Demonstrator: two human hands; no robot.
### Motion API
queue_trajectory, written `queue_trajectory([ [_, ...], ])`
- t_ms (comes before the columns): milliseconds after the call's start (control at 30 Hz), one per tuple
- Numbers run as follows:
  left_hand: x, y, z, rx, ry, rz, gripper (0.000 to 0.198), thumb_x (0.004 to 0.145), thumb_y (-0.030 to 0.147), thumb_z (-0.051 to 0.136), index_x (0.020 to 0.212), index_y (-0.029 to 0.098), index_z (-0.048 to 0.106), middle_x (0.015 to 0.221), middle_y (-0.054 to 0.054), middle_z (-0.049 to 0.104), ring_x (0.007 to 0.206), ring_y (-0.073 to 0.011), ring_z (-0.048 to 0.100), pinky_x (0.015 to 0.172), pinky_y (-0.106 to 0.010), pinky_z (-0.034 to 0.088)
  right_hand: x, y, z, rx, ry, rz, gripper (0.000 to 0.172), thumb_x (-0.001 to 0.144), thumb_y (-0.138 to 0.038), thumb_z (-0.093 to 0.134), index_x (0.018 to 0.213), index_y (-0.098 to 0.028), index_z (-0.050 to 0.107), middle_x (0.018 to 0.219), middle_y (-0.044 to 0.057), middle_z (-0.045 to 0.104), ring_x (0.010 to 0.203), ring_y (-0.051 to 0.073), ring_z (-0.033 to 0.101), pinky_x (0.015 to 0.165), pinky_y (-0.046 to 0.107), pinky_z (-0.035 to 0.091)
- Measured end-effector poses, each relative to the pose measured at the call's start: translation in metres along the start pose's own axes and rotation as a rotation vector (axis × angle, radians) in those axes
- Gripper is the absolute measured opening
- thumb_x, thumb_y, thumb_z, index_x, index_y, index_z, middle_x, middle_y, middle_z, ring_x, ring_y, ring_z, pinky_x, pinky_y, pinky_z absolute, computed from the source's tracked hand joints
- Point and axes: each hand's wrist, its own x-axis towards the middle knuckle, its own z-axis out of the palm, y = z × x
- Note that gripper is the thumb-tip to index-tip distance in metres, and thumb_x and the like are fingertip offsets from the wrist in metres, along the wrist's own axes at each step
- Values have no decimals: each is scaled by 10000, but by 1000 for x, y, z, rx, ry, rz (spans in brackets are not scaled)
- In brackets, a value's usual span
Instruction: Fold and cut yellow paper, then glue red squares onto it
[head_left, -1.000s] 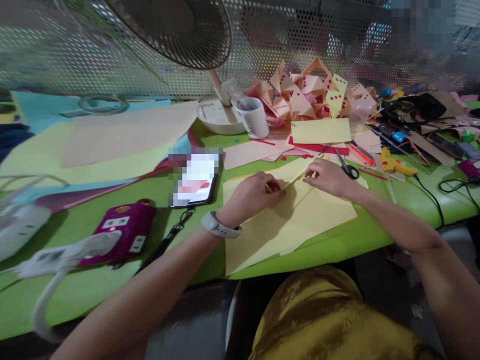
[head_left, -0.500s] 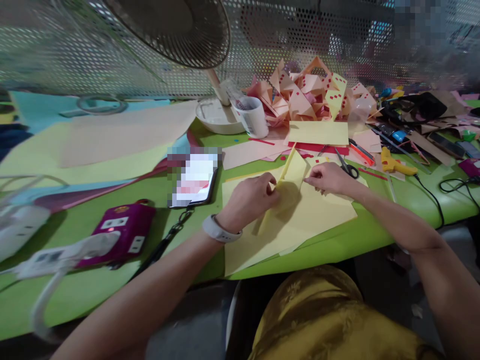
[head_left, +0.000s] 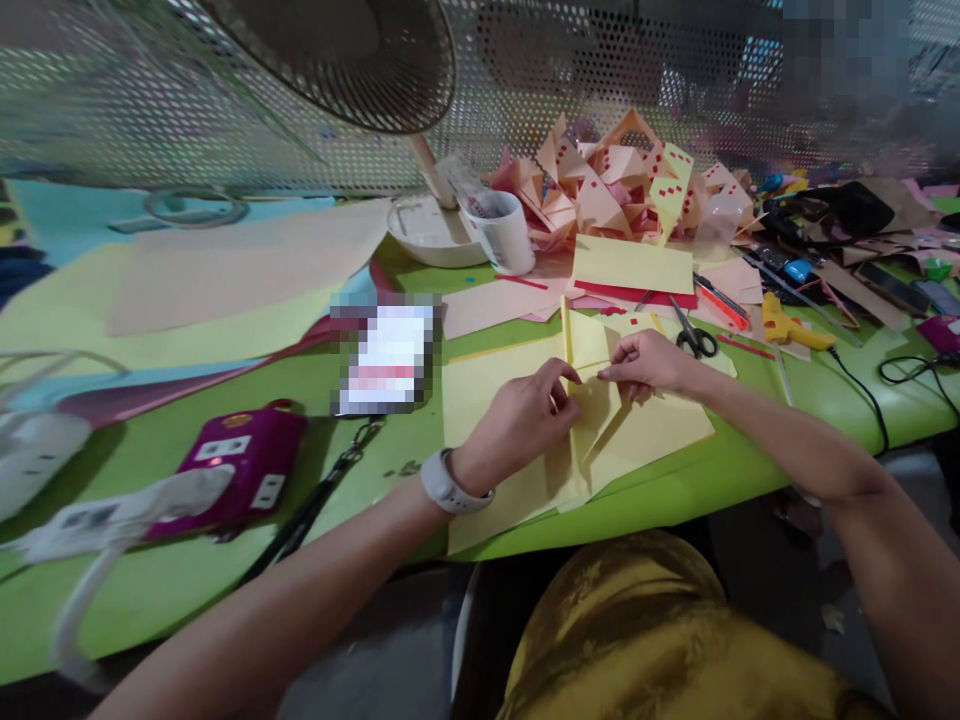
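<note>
A folded piece of yellow paper [head_left: 586, 338] stands partly raised over larger yellow sheets [head_left: 487, 390] near the table's front edge. My left hand [head_left: 529, 418], with a pale watch band on its wrist, pinches the folded paper's left side. On the other side, my right hand [head_left: 641, 365] has its fingertips closed on the paper's right edge. Both hands are close together, and their fingers hide part of the fold. Black-handled scissors [head_left: 696, 341] lie just beyond my right hand.
A phone [head_left: 390, 358], a purple power adapter [head_left: 238, 455] and white plugs lie to the left. Behind are a fan [head_left: 352, 60], a white cup [head_left: 504, 232] and a heap of folded peach paper [head_left: 600, 190]. A yellow glue gun [head_left: 784, 327] lies right.
The folded paper has turned more upright, and its lower part has swung right. My left hand has moved right, closer to my right hand, which has shifted slightly left.
</note>
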Motion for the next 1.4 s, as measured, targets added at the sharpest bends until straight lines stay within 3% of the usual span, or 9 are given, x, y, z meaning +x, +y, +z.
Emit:
queue_trajectory([
  [100,-2,-4,5,108,51,142,228,907,313,514,1052,185,635,805,-38,714,669,-196,676,602,-291,491,2,4,0,-151,32,-57,184,807,-213,753,716,-135,613,549,-15,626,464,91,588,456,196,467],
  [233,-3,-10,5,350,108,431,252,957,306,504,1058,167,688,1121,-140,705,999,-297,669,809,-419,549,5,5,-3,-402,79,-177,152,779,-217,744,703,-140,637,598,-17,628,517,87,552,515,219,395],
  [333,-5,-14,4,404,81,533,282,982,321,478,1104,166,679,1217,-149,676,1044,-306,654,837,-446,561,6,4,-4,-507,81,-207,136,780,-230,736,724,-140,650,670,6,663,595,109,578,566,239,381],
  [533,-10,-17,8,461,94,514,348,1012,350,423,1234,180,629,1269,-164,634,1061,-305,647,829,-455,568,-1,4,-1,-637,105,-323,136,843,-255,707,792,-134,670,776,36,674,682,122,565,621,254,379],
  [733,-12,-19,8,422,105,522,328,1011,362,430,1147,185,669,1235,-143,660,1052,-297,659,838,-440,563,-5,17,3,-723,149,-531,111,921,-198,621,911,-115,694,905,72,692,751,126,595,674,263,445],
  [867,-13,-22,6,415,120,547,339,1016,349,413,1110,162,680,1204,-145,687,1039,-289,669,829,-428,565,-8,29,7,-953,200,-779,200,972,-148,510,921,-104,698,902,90,677,741,132,583,566,237,411],
  [1000,-13,-24,5,421,131,567,366,1022,360,398,1072,143,688,1186,-147,700,1027,-295,676,806,-424,571,-10,33,10,-1155,267,-913,274,974,-76,429,903,-95,693,905,110,676,766,152,582,529,240,385],
  [1233,-15,-24,4,429,186,619,306,1010,295,435,911,152,687,1162,-145,704,1001,-273,687,791,-386,570,-4,35,12,-855,297,-849,171,949,-248,598,901,-107,682,863,75,673,788,158,592,671,281,453],
  [1400,-16,-24,6,428,172,604,265,1000,265,454,1158,157,637,1199,-148,685,1031,-275,671,822,-411,567,-4,36,14,-823,275,-801,162,966,-220,566,906,-117,676,866,67,673,780,151,587,686,283,434],
])
